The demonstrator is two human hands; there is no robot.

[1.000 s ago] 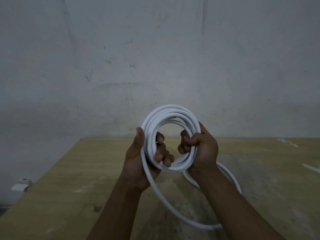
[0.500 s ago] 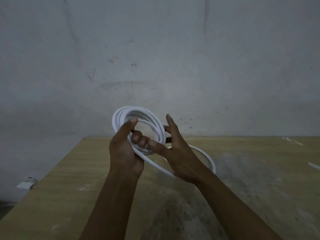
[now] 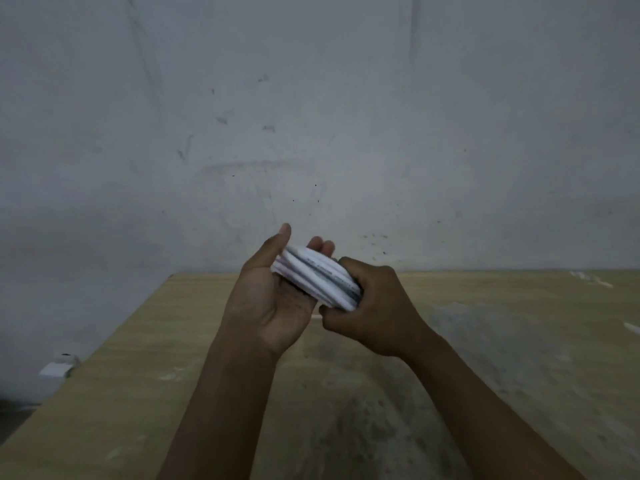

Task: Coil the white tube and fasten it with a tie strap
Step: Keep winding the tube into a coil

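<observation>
Wooden desk (image 3: 173,358) fills the lower view. Above its far edge my left hand (image 3: 273,299) cradles the white tube (image 3: 318,277) on relaxed fingers, while my right hand (image 3: 377,306) grips the bundle's other side. I judge the coiling finished. Next I need a tie strap, and I see none. The coil is edge-on and blurred, so its loops and ends stay unclear.

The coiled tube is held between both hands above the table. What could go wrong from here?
The left hand looks open under the white tube; only the right hand grips it, so the loops may spring apart. No tie strap is in view; reaching for one could let the coil loosen.
</observation>
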